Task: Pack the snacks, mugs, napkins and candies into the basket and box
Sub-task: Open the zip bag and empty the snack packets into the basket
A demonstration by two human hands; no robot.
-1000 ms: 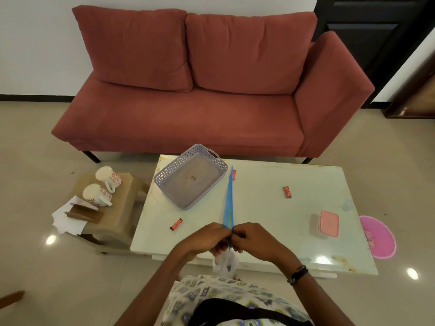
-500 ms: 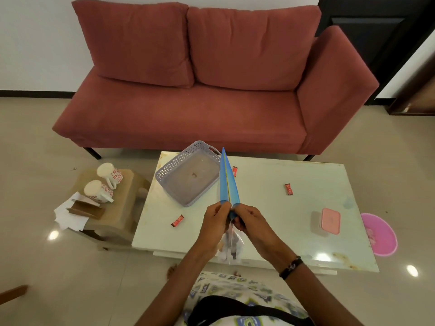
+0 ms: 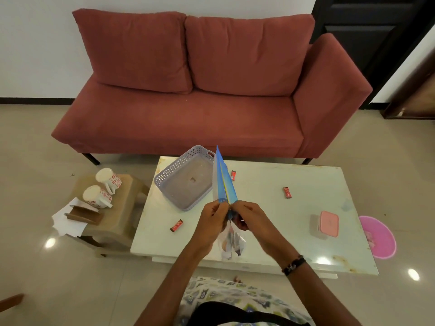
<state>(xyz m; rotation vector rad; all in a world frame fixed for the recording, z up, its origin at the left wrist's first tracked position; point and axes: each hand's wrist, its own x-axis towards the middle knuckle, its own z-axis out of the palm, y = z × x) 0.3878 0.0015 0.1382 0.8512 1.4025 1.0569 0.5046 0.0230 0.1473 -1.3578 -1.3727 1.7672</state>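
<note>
My left hand (image 3: 213, 217) and my right hand (image 3: 249, 216) both pinch a blue snack packet (image 3: 223, 182), seen edge-on and standing upright above the table. A clear crumpled wrapper (image 3: 231, 243) hangs below my hands. The grey perforated basket (image 3: 164, 178) lies on the white table (image 3: 270, 208), just left of the packet. Three red candies lie loose: one (image 3: 176, 225) near the left edge, one (image 3: 233, 175) beside the basket, one (image 3: 287, 192) further right. The pink-lidded box (image 3: 328, 223) sits at the right. Two floral mugs (image 3: 108, 178) (image 3: 96, 196) and white napkins (image 3: 67, 220) are on a side stool.
A red sofa (image 3: 188, 102) stands behind the table. The brown stool (image 3: 117, 212) sits left of the table, with a brown holder (image 3: 84, 215) on the napkins. A pink round object (image 3: 379, 236) lies on the floor at right. A dark door (image 3: 367, 31) is at the back right.
Both hands have lifted the blue packet from lying flat on the table to upright, and moved it slightly away from me. The packet's two sides have spread a little.
</note>
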